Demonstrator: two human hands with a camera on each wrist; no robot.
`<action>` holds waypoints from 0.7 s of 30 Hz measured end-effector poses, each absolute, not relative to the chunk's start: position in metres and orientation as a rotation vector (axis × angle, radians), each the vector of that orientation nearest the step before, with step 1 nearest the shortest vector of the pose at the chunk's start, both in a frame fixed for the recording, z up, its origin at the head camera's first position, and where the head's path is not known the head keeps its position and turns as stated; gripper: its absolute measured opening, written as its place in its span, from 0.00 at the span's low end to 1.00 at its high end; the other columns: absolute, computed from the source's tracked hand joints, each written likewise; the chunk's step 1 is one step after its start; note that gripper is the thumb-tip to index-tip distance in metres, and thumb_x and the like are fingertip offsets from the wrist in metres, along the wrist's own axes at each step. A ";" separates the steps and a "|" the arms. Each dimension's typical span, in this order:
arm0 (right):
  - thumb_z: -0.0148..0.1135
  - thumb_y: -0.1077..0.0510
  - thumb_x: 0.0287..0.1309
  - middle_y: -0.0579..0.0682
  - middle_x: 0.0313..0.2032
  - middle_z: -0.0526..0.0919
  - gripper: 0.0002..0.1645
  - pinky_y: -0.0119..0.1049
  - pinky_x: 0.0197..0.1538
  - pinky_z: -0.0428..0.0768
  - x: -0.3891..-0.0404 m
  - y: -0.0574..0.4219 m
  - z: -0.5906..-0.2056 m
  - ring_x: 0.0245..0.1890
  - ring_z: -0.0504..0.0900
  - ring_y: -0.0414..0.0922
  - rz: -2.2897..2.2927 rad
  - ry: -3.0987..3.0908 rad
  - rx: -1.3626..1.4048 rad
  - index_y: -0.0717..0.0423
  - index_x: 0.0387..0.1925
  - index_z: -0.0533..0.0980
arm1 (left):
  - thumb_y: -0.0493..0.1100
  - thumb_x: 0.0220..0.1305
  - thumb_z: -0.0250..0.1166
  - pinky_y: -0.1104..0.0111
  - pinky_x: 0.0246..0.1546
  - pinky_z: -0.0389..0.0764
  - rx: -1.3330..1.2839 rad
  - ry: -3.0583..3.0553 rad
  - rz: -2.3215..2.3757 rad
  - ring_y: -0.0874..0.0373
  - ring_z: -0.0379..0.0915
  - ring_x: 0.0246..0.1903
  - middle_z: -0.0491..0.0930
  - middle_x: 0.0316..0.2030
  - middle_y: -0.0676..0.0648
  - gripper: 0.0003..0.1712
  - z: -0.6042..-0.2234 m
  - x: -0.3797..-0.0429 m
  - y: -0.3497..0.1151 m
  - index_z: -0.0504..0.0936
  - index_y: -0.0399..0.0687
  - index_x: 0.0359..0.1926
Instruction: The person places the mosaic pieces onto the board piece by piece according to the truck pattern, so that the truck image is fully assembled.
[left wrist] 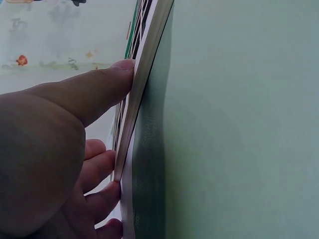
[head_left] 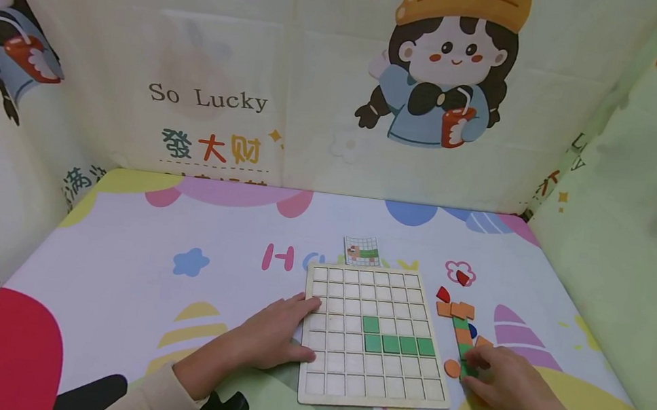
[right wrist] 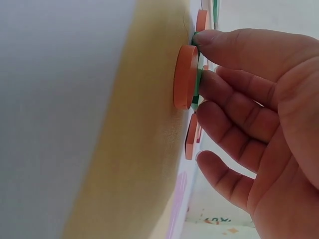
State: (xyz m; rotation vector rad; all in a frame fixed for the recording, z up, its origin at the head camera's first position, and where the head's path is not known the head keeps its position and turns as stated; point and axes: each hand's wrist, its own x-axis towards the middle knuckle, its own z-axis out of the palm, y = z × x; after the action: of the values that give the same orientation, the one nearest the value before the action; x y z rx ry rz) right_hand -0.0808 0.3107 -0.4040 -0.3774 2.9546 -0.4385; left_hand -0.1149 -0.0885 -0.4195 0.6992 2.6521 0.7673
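Note:
A pale wooden grid board (head_left: 334, 363) lies on the table with several green square tiles (head_left: 390, 344) in its cells. My left hand (head_left: 266, 334) rests at the board's left edge, thumb and fingers spread; the left wrist view shows the thumb (left wrist: 107, 84) touching its rim. Right of the board, my right hand (head_left: 518, 389) pinches a green tile (right wrist: 198, 82) between thumb and fingertips, partly hidden by them. Around it lie orange square tiles (head_left: 443, 309), a green-and-orange row and an orange round piece (head_left: 452, 368). In the right wrist view an orange piece (right wrist: 185, 77) stands before the fingertips.
A small pattern card (head_left: 362, 251) lies just beyond the board. Two red pieces (head_left: 443, 294) and a dark blue piece (head_left: 473, 331) are near the tile row. Printed cloth walls (head_left: 317, 94) enclose the back and sides of the patterned tabletop (head_left: 121, 289).

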 end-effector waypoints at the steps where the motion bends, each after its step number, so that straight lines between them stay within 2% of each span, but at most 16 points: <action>1: 0.76 0.53 0.51 0.41 0.36 0.83 0.16 0.51 0.46 0.79 -0.081 0.310 -0.404 0.39 0.80 0.47 -0.435 2.956 -0.376 0.53 0.40 0.81 | 0.54 0.59 0.72 0.48 0.68 0.60 0.698 2.652 0.766 0.44 0.54 0.72 0.64 0.71 0.43 0.47 -0.420 -0.115 -0.088 0.63 0.43 0.73; 14: 0.76 0.55 0.51 0.43 0.38 0.83 0.17 0.52 0.47 0.79 -0.084 0.306 -0.394 0.41 0.80 0.48 -0.488 2.988 -0.379 0.56 0.43 0.83 | 0.55 0.59 0.72 0.48 0.68 0.61 0.695 2.651 0.767 0.44 0.55 0.72 0.64 0.71 0.42 0.47 -0.419 -0.114 -0.087 0.64 0.43 0.73; 21: 0.77 0.49 0.52 0.40 0.39 0.83 0.22 0.50 0.48 0.79 -0.089 0.291 -0.390 0.43 0.80 0.47 -0.481 3.008 -0.495 0.54 0.46 0.83 | 0.55 0.59 0.72 0.48 0.68 0.60 0.696 2.654 0.760 0.44 0.54 0.72 0.64 0.71 0.43 0.47 -0.419 -0.114 -0.088 0.63 0.43 0.73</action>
State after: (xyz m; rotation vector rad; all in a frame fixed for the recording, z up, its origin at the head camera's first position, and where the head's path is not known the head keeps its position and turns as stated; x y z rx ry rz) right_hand -0.0887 0.2908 -0.3896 -0.4950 3.0083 -0.4810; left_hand -0.1145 -0.0878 -0.4190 0.6961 2.6540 0.7599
